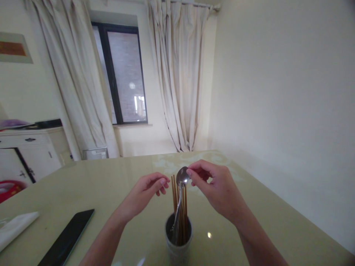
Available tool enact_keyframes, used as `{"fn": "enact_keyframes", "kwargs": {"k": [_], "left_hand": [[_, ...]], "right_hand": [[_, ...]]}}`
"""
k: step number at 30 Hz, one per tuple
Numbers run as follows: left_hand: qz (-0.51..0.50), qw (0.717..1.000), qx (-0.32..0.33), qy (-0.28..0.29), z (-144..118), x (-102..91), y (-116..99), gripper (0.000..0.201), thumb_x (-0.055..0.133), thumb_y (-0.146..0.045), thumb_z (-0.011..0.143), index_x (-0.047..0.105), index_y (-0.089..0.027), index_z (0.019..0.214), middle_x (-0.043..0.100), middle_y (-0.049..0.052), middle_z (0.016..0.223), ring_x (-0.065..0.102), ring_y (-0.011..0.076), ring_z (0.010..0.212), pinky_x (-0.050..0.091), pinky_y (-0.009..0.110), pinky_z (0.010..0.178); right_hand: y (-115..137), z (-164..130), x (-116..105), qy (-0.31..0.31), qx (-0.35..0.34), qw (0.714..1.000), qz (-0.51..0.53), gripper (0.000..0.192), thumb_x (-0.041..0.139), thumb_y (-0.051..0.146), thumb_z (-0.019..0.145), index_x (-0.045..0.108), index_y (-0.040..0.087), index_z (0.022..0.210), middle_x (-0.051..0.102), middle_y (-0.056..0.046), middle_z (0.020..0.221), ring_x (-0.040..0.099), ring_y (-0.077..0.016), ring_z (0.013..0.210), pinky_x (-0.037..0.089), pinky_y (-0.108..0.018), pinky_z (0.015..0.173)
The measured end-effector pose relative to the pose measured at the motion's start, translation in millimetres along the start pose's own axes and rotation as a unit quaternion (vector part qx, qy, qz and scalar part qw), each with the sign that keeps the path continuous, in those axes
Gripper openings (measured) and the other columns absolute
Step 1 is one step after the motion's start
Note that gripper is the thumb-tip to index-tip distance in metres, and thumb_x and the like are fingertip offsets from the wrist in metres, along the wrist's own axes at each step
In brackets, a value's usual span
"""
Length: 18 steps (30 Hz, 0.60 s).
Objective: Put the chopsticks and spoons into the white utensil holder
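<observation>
A metal spoon (183, 176) stands bowl-up, its handle reaching down into a grey cylindrical holder (179, 252). My right hand (217, 186) pinches the right edge of the spoon's bowl between thumb and fingers. Several brown wooden chopsticks (174, 192) stand upright in the same holder, behind and beside the spoon. To their left is my left hand (148, 190), fingers loosely curled and apart from the thumb, with nothing visible in it. Its fingertips are close to the chopstick tops; whether they touch cannot be made out. The lower end of the spoon is hidden inside the holder.
The holder stands on a glossy pale green table (133, 173). A flat black object (68, 236) and a white item (18, 227) lie at the left. A wall (291, 111) runs along the table's right side. A white cabinet (36, 147) stands beyond the left edge.
</observation>
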<state>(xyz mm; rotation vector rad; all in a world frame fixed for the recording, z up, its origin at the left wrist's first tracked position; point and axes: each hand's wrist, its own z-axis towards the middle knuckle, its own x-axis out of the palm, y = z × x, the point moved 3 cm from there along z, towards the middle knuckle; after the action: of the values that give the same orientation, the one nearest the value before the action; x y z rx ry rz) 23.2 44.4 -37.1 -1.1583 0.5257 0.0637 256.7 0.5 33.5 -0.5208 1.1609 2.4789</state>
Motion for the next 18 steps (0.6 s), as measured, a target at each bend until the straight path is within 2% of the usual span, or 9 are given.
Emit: {"fn": "enact_keyframes", "kwargs": {"k": [2,3,6,8,11,18], "left_hand": [[0.138,0.987,-0.043,-0.067,8,-11.3,38,0.032,0.050,-0.039,0.102,0.072,-0.016,0.105,0.076,0.009,0.096,0.069,0.0226,0.089,0.054,0.034,0.082],[0.217,0.970,-0.066,-0.084,10,-14.7,58,0.027,0.051,-0.031,0.101,0.072,-0.015,0.107,0.076,0.012,0.105,0.070,0.0247,0.096,0.053,0.037,0.090],[0.407,0.903,-0.131,-0.050,10,-14.3,109,0.031,0.048,-0.015,0.099,0.071,-0.013,0.120,0.071,0.017,0.130,0.064,0.0287,0.124,0.044,0.040,0.110],[0.467,0.870,-0.156,-0.013,6,-9.7,130,0.035,0.049,-0.012,0.098,0.070,-0.015,0.125,0.067,0.017,0.137,0.059,0.0297,0.132,0.043,0.041,0.112],[0.485,0.858,-0.170,0.012,0,-4.6,142,0.031,0.052,-0.013,0.096,0.072,-0.017,0.118,0.070,0.016,0.131,0.062,0.0305,0.127,0.045,0.041,0.108],[0.462,0.865,-0.194,0.008,-2,-3.7,141,0.022,0.052,-0.014,0.094,0.072,-0.019,0.104,0.074,0.012,0.115,0.066,0.0268,0.114,0.047,0.036,0.099]], "right_hand": [[-1,1,2,0.023,0.006,0.999,-0.025,0.013,0.066,0.028,0.095,0.076,0.023,0.088,0.077,-0.001,0.075,0.068,-0.0163,0.066,0.048,-0.027,0.061],[-2,2,4,0.037,0.012,0.999,-0.036,0.013,0.066,0.026,0.094,0.076,0.022,0.087,0.077,-0.001,0.075,0.068,-0.0161,0.066,0.047,-0.027,0.061],[-5,2,10,0.085,0.032,0.993,-0.070,0.013,0.065,0.021,0.092,0.075,0.022,0.084,0.076,0.000,0.072,0.067,-0.0157,0.064,0.045,-0.026,0.062],[-8,1,15,0.122,0.040,0.987,-0.096,0.013,0.066,0.019,0.091,0.074,0.022,0.081,0.075,0.000,0.070,0.066,-0.0160,0.063,0.043,-0.026,0.061],[-14,-2,23,0.165,0.052,0.976,-0.132,0.012,0.067,0.016,0.089,0.073,0.023,0.080,0.075,0.000,0.069,0.066,-0.0163,0.062,0.040,-0.025,0.060],[-18,-4,30,0.208,0.073,0.957,-0.188,0.020,0.064,0.018,0.092,0.071,0.021,0.074,0.075,-0.002,0.068,0.066,-0.0159,0.058,0.037,-0.025,0.056]]}}
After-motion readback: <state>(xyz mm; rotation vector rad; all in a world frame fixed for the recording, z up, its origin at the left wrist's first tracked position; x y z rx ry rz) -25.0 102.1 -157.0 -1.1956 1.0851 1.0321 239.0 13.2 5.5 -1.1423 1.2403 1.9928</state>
